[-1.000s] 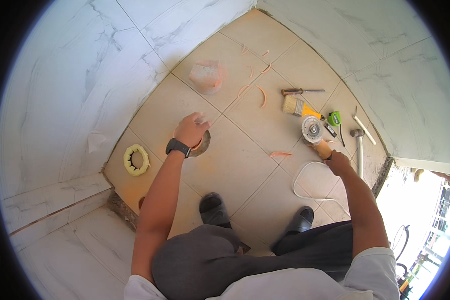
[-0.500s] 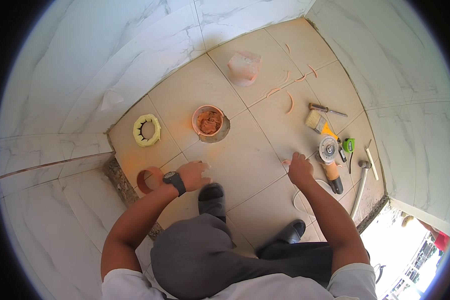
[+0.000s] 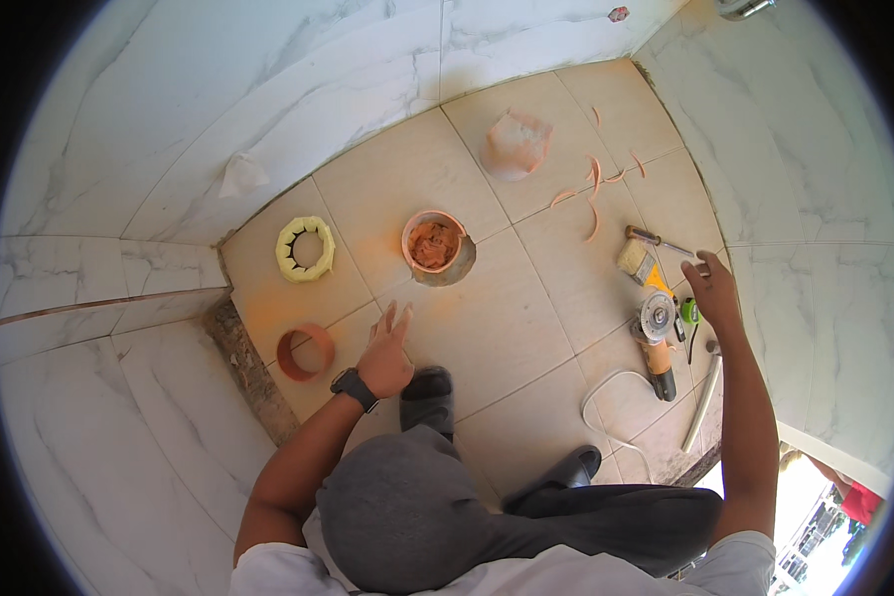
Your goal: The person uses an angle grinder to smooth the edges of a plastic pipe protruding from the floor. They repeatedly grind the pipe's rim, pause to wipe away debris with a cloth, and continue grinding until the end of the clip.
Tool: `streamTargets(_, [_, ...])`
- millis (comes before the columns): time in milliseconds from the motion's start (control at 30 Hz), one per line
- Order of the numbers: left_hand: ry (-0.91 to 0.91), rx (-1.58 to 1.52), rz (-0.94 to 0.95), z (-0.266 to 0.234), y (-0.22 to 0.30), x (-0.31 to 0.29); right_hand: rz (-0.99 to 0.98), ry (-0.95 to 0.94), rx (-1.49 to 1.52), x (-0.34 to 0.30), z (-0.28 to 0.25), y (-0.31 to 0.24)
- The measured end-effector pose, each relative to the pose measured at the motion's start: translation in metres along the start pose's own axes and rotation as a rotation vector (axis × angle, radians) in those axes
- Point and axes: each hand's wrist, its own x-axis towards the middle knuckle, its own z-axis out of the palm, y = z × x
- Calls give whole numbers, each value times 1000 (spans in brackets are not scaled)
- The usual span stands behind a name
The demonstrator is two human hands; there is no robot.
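My left hand point(image 3: 387, 353), with a dark watch on the wrist, is held over the floor, fingers spread and empty. Near it are a short orange pipe ring point(image 3: 306, 353) and a pipe opening point(image 3: 433, 216) stuffed with orange-brown material, set in a rough floor hole. My right hand point(image 3: 713, 283) reaches to the right-hand tools, fingers apart and slightly bent. Its fingertips are by the tip of a screwdriver point(image 3: 656, 239); whether they touch I cannot tell. Beside that hand lie a paintbrush point(image 3: 641, 266), an angle grinder point(image 3: 656, 343) and a green tape measure point(image 3: 689, 311).
A yellowish tape roll point(image 3: 305, 249) lies at the left. A crumpled translucent bag point(image 3: 517, 145) and thin curved orange strips point(image 3: 594, 221) lie farther back. A hammer point(image 3: 705, 397) and a pale cable point(image 3: 588, 402) are at the right. Marble-patterned walls point(image 3: 298, 119) enclose the floor.
My right hand has moved right and farther away, to the screwdriver. My left hand has spread its fingers and turned them away from me. The view has shifted slightly.
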Motion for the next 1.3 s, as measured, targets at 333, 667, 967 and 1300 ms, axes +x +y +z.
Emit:
streamTargets(333, [20, 43, 7, -33, -15, 25, 212, -491, -209, -130, 100, 194])
streamTargets(667, [-10, -187, -6, -46, -24, 88, 72, -196, -242, -121, 22, 121])
streamTargets(967, [-48, 40, -11, -77, -57, 132, -189, -651, -449, -11, -125, -107])
streamTargets(1300, [-435, 258, -197, -190, -52, 184, -443, -943, -113, 64, -46, -185])
